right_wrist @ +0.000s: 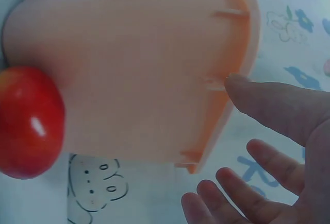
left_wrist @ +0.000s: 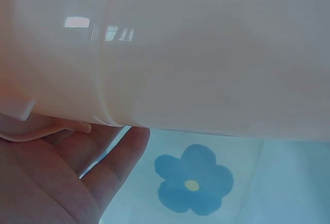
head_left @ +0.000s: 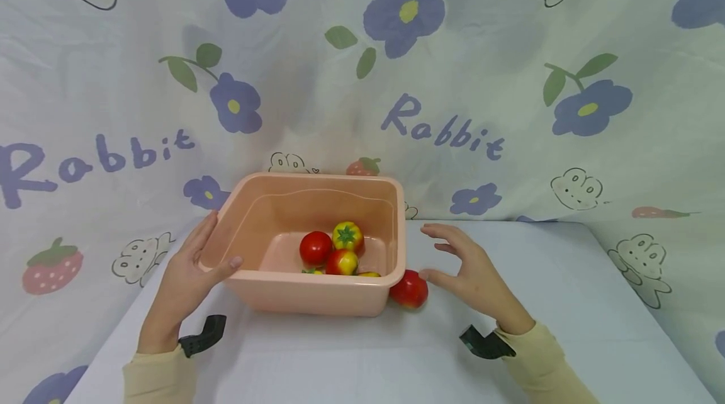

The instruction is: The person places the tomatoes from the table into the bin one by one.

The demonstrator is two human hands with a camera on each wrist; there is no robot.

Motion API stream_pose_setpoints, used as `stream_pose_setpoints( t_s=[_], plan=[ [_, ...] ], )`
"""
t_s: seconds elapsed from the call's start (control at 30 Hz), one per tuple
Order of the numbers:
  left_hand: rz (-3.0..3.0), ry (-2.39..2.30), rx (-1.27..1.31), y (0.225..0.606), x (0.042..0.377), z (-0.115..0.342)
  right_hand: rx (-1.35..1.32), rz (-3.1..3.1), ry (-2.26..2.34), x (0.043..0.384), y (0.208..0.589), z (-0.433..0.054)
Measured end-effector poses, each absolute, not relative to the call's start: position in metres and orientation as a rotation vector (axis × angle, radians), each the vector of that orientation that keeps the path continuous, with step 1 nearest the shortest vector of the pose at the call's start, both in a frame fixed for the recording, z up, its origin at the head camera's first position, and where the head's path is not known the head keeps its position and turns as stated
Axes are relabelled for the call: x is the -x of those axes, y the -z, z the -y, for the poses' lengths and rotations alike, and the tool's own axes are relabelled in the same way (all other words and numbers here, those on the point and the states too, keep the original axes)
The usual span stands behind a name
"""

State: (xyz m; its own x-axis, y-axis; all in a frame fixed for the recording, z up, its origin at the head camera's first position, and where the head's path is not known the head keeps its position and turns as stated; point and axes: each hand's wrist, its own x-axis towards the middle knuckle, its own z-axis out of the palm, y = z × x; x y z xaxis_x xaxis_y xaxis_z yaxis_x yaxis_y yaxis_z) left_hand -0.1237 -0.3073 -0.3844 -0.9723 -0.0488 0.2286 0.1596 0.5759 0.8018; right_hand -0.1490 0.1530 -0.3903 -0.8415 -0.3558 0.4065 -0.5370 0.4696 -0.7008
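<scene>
A pink plastic bin [head_left: 317, 294] stands tilted on the table in the head view, its opening facing me. My left hand [head_left: 189, 272] grips its left end, thumb over the front rim and fingers along the outer wall; the left wrist view shows those fingers [left_wrist: 124, 162] under the rim. Inside lie a red round fruit [head_left: 315, 248], a yellow-red one with a green star-shaped calyx [head_left: 348, 237] and a red-yellow one [head_left: 342, 262]; others are partly hidden. My right hand [head_left: 467, 272] hovers right of the bin, fingers spread and loosely bent, holding nothing. Below its thumb rests another glossy red fruit [head_left: 410, 291].
The white table [head_left: 317, 366] extends in front of the bin and to its right. Behind it hangs a cloth [head_left: 317, 102] printed with flowers, rabbits and lettering. Each wrist wears a black camera mount [head_left: 205, 335].
</scene>
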Motion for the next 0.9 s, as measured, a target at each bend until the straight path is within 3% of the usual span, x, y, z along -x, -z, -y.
stream_pose_setpoints(
  t_s=[0.9],
  plan=[
    [2.589,1.343,0.086,0.382,0.123,0.306,-0.692,2.731,-1.470,0.166,0.446,-0.145]
  ],
)
